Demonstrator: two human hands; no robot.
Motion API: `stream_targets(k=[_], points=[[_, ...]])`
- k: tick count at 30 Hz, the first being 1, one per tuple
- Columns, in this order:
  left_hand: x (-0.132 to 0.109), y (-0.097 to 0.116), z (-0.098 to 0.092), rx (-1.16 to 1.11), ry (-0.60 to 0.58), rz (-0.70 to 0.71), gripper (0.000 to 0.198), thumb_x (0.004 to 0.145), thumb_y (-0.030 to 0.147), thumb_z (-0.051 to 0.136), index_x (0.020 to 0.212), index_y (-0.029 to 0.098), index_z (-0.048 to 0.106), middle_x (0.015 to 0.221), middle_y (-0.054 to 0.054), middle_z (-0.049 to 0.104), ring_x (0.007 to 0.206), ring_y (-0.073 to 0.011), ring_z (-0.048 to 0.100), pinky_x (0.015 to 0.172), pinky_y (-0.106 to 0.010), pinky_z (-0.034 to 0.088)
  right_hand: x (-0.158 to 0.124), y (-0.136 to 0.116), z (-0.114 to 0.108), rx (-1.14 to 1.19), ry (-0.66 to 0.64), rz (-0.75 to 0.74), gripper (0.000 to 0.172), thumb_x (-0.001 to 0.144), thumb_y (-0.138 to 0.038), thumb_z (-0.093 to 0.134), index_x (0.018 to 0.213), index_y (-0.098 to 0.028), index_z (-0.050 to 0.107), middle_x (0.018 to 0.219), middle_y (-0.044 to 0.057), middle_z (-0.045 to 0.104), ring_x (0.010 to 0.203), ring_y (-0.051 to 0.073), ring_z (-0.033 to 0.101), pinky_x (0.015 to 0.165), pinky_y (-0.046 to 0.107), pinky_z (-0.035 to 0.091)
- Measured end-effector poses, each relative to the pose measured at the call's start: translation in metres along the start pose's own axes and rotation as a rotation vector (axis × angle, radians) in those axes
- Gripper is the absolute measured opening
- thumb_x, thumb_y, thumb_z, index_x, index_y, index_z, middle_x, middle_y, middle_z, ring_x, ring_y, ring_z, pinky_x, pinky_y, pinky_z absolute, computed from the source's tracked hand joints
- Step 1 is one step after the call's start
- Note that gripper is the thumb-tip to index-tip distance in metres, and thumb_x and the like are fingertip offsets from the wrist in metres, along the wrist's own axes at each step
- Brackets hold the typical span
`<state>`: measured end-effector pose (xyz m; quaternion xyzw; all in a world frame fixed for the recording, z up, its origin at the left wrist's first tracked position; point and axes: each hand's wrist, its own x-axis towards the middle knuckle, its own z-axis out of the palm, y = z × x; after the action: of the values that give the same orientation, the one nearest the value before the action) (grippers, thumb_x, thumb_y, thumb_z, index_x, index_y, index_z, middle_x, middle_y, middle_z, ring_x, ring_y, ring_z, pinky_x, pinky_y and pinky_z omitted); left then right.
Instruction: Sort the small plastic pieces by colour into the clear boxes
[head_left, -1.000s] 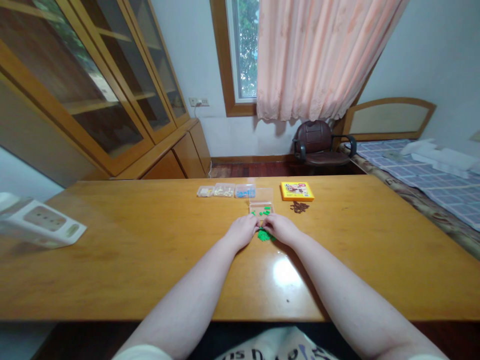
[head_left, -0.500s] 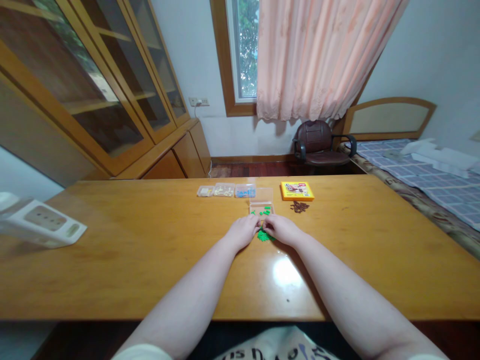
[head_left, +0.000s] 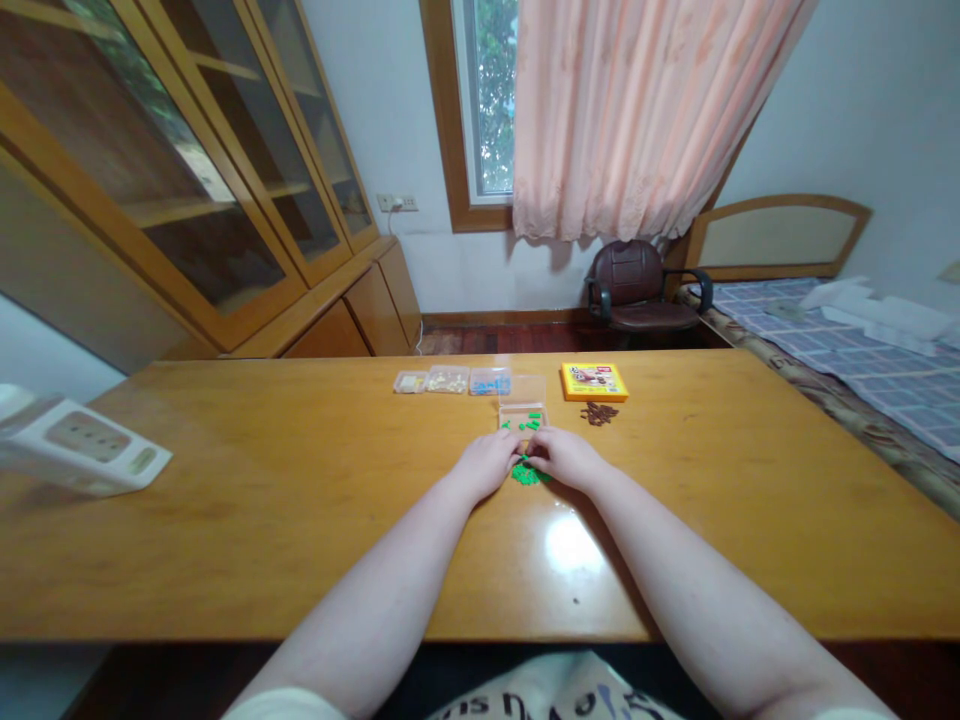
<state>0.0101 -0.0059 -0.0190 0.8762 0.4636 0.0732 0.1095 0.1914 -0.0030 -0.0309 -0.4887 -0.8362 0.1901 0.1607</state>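
Over the far half of the desk, my left hand [head_left: 489,462] and my right hand [head_left: 567,458] face each other with their fingers bent into pinches. A small green plastic piece [head_left: 524,458] shows between the two sets of fingertips; its exact shape is too small to tell. Right below the fingers lies a pile of green plastic pieces [head_left: 528,476] on the wood. Just beyond my hands stands a clear plastic box [head_left: 513,412] with its lid raised, holding several larger green pieces [head_left: 533,425]. Part of the box's near edge is close behind my fingers.
Left of the green box are clear boxes with blue pieces [head_left: 491,385], cream pieces [head_left: 448,382] and pale pieces [head_left: 410,383]. A yellow box [head_left: 594,382] and brown pieces [head_left: 599,413] lie to the right. A white container [head_left: 82,445] stands at the desk's left.
My hands stay almost in place, with only slight finger movement. The green pile shows a little more to the left, beneath my fingertips.
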Motion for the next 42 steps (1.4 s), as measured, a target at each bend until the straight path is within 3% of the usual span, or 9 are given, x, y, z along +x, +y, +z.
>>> stream_targets(k=[7,23,28,30,33,37,42], points=[[0.002,-0.002,0.004,-0.049,-0.007,-0.043,0.015,0.087,0.032,0.052,0.093,0.02,0.058,0.095,-0.005,0.061,0.086,-0.0186,0.06,0.073,-0.027,0.044,0.002,0.003,0.003,0.0,0.017,-0.007,0.007,0.078,-0.025,0.066,0.081,-0.019,0.067,0.082,0.004,0.066,0.075,0.015,0.058,0.068,0.024,0.04],[0.0,0.0,-0.001,-0.066,-0.014,-0.002,0.012,0.087,0.028,0.052,0.094,0.021,0.06,0.094,-0.003,0.06,0.089,-0.0175,0.059,0.077,-0.027,0.044,0.002,0.006,0.004,0.039,0.009,-0.016,0.006,0.079,-0.022,0.063,0.075,-0.017,0.064,0.079,0.004,0.065,0.073,0.014,0.056,0.067,0.023,0.039],[0.003,-0.007,-0.004,-0.063,0.154,-0.075,0.017,0.089,0.028,0.048,0.097,0.02,0.061,0.097,-0.005,0.061,0.09,-0.0174,0.058,0.08,-0.028,0.045,-0.002,-0.001,-0.014,0.1,0.119,-0.017,0.008,0.081,-0.022,0.059,0.083,-0.018,0.066,0.082,0.004,0.064,0.072,0.014,0.055,0.068,0.024,0.04],[0.005,-0.013,-0.004,-0.073,0.232,-0.153,0.018,0.09,0.028,0.047,0.098,0.02,0.062,0.099,-0.005,0.062,0.092,-0.0176,0.058,0.082,-0.028,0.045,-0.005,0.001,-0.02,0.14,0.084,-0.003,0.008,0.079,-0.021,0.059,0.081,-0.017,0.066,0.078,0.003,0.064,0.069,0.013,0.055,0.065,0.023,0.04],[0.006,-0.02,-0.003,-0.1,0.259,-0.203,0.02,0.088,0.027,0.051,0.104,0.02,0.062,0.104,-0.005,0.062,0.096,-0.0176,0.058,0.086,-0.028,0.045,-0.007,0.006,-0.023,0.187,-0.04,0.028,0.008,0.075,-0.019,0.059,0.077,-0.017,0.067,0.07,0.0,0.065,0.062,0.012,0.055,0.058,0.021,0.038],[0.001,-0.022,-0.004,-0.109,0.211,-0.111,0.02,0.087,0.026,0.052,0.104,0.022,0.063,0.104,-0.004,0.061,0.095,-0.0161,0.058,0.084,-0.027,0.045,-0.01,0.006,-0.021,0.199,-0.136,0.009,0.014,0.073,-0.018,0.058,0.08,-0.019,0.07,0.074,0.0,0.069,0.065,0.013,0.059,0.06,0.022,0.041],[-0.006,-0.019,-0.007,-0.105,0.031,0.115,0.016,0.087,0.026,0.052,0.093,0.025,0.066,0.097,-0.001,0.062,0.088,-0.0141,0.058,0.078,-0.023,0.045,-0.01,0.0,-0.018,0.094,-0.134,-0.031,0.018,0.074,-0.02,0.058,0.083,-0.023,0.073,0.08,0.001,0.071,0.07,0.015,0.061,0.065,0.023,0.042]])
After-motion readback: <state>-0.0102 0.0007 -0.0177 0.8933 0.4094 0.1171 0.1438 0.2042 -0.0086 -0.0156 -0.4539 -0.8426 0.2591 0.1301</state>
